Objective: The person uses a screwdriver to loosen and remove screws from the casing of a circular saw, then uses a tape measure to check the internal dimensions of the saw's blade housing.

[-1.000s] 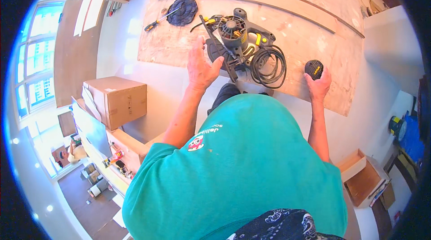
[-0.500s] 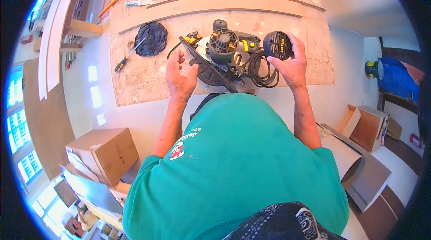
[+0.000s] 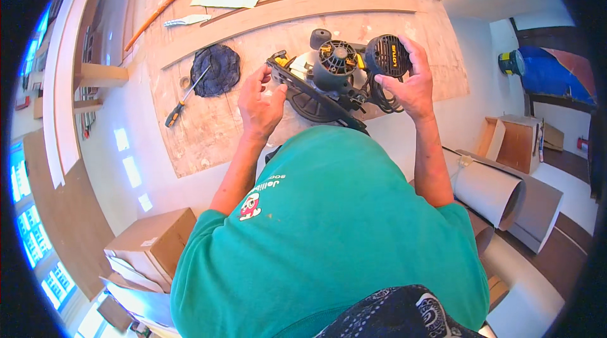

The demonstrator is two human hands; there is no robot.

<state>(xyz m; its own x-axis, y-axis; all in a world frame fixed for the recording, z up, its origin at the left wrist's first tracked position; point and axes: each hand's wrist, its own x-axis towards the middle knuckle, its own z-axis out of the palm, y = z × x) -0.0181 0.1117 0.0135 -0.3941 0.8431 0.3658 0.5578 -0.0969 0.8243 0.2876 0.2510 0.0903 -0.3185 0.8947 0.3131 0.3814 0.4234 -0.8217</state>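
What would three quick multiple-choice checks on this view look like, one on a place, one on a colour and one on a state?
1. Where does the screwdriver lie?
A. On the plywood sheet, left of the circular saw
B. On the cardboard box
C. In the right hand

2. What colour is the person's shirt?
A. Red
B. Green
C. White

3. What is the right hand doing?
A. Hanging free
B. Gripping a broom
C. Holding a round black vented cover

Answers:
1 A: it rests on the sheet beside the dark round pad, apart from both hands.
2 B: the shirt is teal green throughout.
3 C: its fingers wrap the cover next to the saw, while the left hand is open at the saw's base plate.
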